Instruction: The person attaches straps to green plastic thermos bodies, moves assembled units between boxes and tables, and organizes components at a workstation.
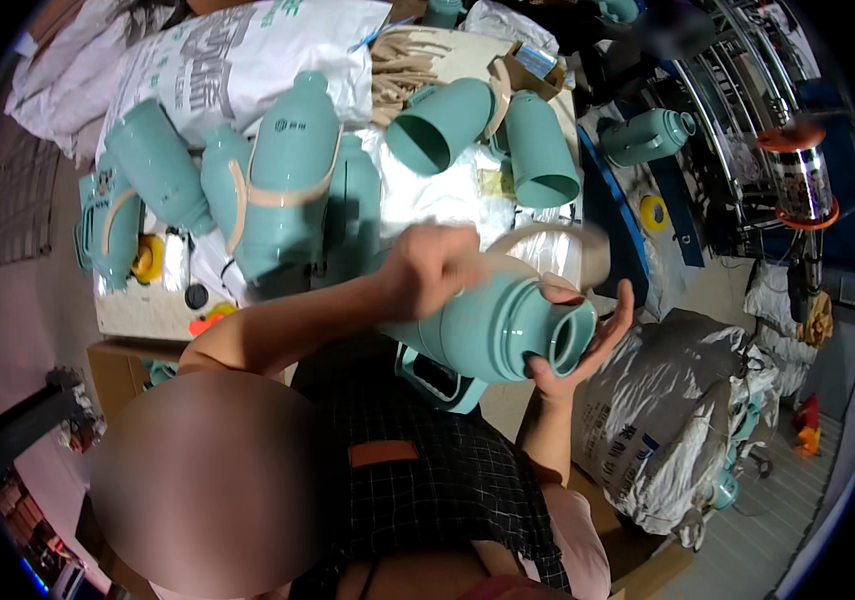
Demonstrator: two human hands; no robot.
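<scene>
One pale green, glossy, round-shouldered bottle (463,330), held tilted between the two hands, its open neck toward the right. Fitted: one pale green bracket handle (470,398) on the side nearest the wearer; one blurred beige strap (596,258) arching beyond it.

Right hand (580,350): curved about the neck, thumb at the rim, some fingers extended. Left hand (435,268): curled in a fist above the body, motion-blurred; whether it grips the strap cannot be told.

Beyond the hands: two pale green, hollow, open-ended casings (545,150); one bundle of beige strips (400,75). Beyond the left forearm: at least five pale green bottles and bodies (293,150), some strapped in beige; one yellow roll (148,260); one black disc (196,297).

Markings: a small dark emblem on the largest standing bottle; large grey and green lettering on the white plastic bag (333,50) behind; dark print on the grey plastic sack (638,420).

Edges: the pale tabletop (133,315) ends at the left forearm's outer side; its right edge runs beyond the right hand. The sack sits near the right hand, leaving a narrow gap.
</scene>
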